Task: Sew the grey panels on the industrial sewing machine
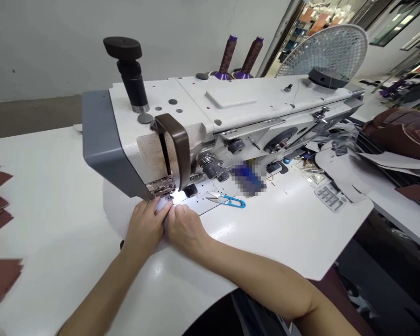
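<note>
Gripping the piece [160, 204] with left hand [144, 225] and right hand [187, 229], fingers curled closed. Looks pale lilac, smooth, slightly rounded; shows only in slivers between the hands, so cannot tell its full outline. Sits at the machine's [189, 100] lit end, in from the tabletop's [283, 228] near edge, left of blue snips [235, 202].

Left hand [145, 224] and right hand [187, 229] meet below the sewing machine [196, 102], gripping what appears to be a pale piece [160, 205], largely hidden. Blue snips [231, 201] lie nearby.
</note>
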Motion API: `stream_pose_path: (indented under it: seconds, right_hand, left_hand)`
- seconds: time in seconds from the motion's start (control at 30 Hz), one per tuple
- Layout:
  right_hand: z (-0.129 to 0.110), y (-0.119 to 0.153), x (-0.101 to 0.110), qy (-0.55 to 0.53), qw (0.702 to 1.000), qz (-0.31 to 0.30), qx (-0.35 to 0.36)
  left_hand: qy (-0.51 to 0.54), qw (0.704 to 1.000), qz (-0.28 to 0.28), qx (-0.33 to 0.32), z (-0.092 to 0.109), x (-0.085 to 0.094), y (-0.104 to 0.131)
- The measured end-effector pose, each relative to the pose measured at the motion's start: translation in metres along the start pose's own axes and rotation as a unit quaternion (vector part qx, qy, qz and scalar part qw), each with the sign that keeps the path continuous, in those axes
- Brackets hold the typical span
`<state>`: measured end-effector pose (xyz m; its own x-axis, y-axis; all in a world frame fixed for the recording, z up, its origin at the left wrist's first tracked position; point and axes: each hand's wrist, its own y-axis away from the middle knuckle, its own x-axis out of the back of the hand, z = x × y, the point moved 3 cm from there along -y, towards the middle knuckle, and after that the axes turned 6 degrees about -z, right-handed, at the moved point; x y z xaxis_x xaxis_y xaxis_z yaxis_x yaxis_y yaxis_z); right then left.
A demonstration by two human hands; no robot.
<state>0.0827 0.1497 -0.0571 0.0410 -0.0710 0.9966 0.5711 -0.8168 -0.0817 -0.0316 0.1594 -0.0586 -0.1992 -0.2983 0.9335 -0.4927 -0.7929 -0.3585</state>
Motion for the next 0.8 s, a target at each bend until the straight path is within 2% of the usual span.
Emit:
stream_pose_path:
  seconds: [0.63, 0.8]
  right_hand:
    - [0.006, -0.007, 0.0, -0.02, 0.999, -0.02, 0.019]
    - [0.007, -0.008, 0.001, -0.022, 0.999, -0.022, 0.02]
  left_hand:
    - [0.003, 1.0, 0.005, 0.007, 0.0, 0.004, -0.002]
    - [0.005, 0.998, 0.066, -0.017, 0.01, 0.013, -0.003]
